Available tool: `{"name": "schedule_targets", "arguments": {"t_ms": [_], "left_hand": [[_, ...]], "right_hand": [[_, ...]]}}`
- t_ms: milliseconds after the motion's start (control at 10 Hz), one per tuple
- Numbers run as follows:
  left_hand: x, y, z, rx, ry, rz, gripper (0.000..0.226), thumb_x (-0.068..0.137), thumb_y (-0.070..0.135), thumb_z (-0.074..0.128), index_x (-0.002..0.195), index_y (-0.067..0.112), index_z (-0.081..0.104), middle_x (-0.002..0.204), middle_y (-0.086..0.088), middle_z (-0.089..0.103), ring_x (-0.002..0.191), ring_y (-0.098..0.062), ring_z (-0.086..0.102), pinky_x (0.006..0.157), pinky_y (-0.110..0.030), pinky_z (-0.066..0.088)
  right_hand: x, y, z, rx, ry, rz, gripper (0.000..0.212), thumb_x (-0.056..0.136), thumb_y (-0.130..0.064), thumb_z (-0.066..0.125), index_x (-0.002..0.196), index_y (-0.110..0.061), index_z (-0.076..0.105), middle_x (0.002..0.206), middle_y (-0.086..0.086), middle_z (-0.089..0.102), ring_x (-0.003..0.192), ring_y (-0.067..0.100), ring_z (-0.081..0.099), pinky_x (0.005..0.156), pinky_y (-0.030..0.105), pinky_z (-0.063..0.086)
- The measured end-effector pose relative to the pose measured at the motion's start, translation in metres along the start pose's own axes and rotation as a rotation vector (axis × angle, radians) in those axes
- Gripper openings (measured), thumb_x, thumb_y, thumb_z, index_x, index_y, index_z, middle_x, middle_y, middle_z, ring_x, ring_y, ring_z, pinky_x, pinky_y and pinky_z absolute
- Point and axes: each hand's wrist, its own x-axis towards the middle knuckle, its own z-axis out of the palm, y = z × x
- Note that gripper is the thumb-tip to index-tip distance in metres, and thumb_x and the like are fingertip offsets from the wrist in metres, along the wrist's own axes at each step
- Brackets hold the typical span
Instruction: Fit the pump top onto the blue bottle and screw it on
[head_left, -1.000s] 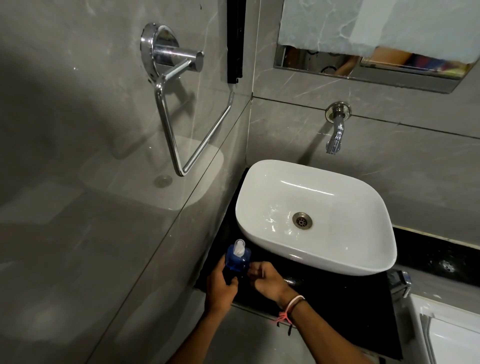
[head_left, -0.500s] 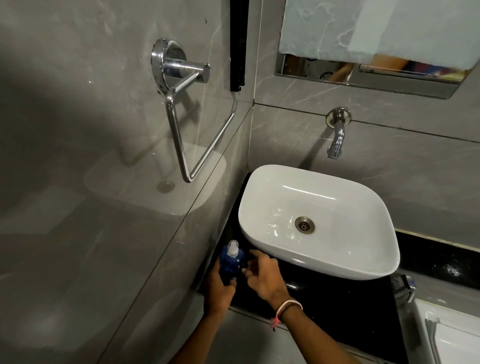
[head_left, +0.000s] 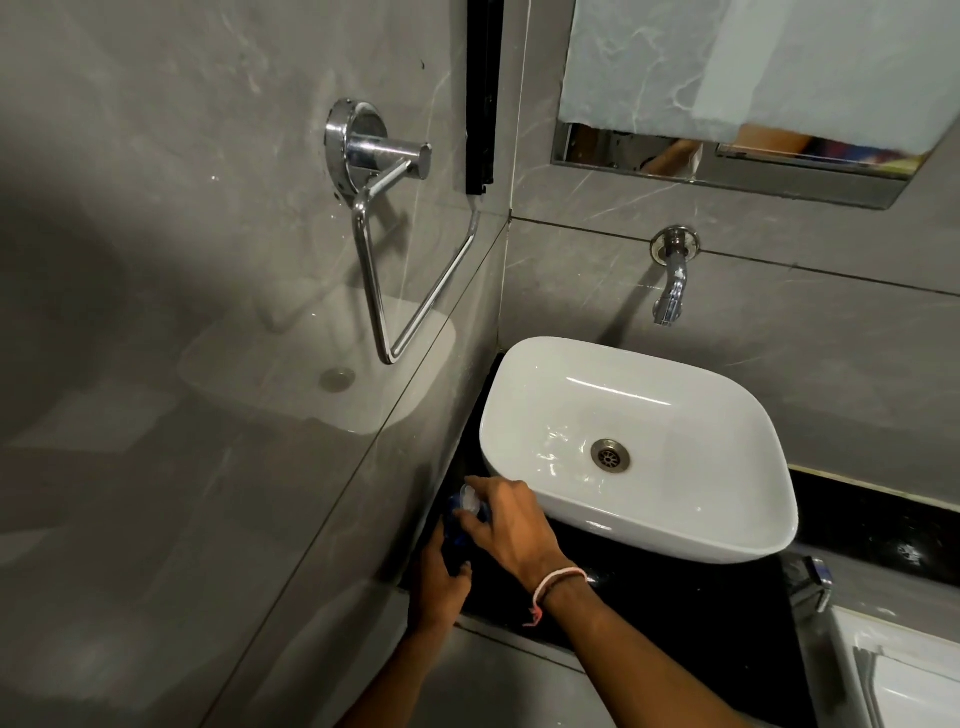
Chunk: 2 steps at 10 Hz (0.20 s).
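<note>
- Now: blue bottle (head_left: 453, 545) stands upright on the black tabletop (head_left: 675, 613), between wall and basin (head_left: 769, 499).
- My left hand (head_left: 439, 582) wraps its body from below.
- My right hand (head_left: 506, 519), nearer the top, closes over the pump top (head_left: 470, 503); I judge twisting about the vertical axis comes next.

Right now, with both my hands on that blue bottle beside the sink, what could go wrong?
The right hand covers the pump top, so its seating is hidden; it might cross-thread if tilted. The left hand grips only the lower part of the blue bottle, which could twist or tip against the basin, since it stands in the narrow gap between the basin and the side wall.
</note>
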Motion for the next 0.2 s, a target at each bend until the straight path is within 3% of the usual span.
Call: {"name": "schedule_targets", "arguments": {"t_ms": [100,200], "left_hand": [[-0.004,0.003,-0.002,0.035,-0.021,0.006,0.076,0.082,0.004,0.067,0.147,0.023,0.035,0.148,-0.008,0.048,0.135,-0.025,0.045,0.11,-0.037,0.039],[-0.019,0.001,-0.003,0.127,0.14,0.072,0.074,0.086,0.024,0.069,0.148,0.018,0.031,0.151,-0.012,0.043,0.137,-0.029,0.043,0.11,-0.042,0.041]], "right_hand": [[-0.005,-0.001,0.0,0.024,0.02,-0.022,0.029,0.085,-0.031,0.071,0.106,-0.012,0.065,0.1,0.011,0.075,0.091,0.032,0.068,0.078,0.045,0.06],[-0.015,0.011,-0.009,-0.041,0.164,-0.036,0.054,0.085,-0.053,0.066,0.126,-0.02,0.055,0.12,0.007,0.071,0.109,0.028,0.066,0.088,0.038,0.058]]}}
